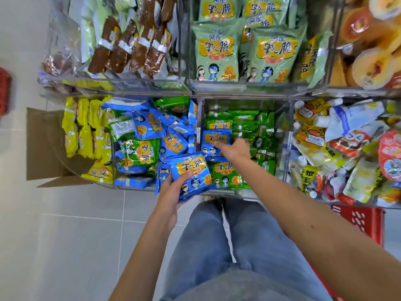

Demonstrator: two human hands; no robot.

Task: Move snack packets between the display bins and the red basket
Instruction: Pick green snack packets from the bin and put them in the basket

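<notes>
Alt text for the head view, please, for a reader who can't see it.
A person's left hand holds a stack of blue snack packets while the right hand reaches onto another blue packet lying among green ones in the middle bin. A red basket stands at lower right.

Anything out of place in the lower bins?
Yes. A blue packet lies in the middle bin among green packets; the right hand reaches for it. The left bin holds blue and green packets jumbled. The left hand grips more blue packets.
</notes>
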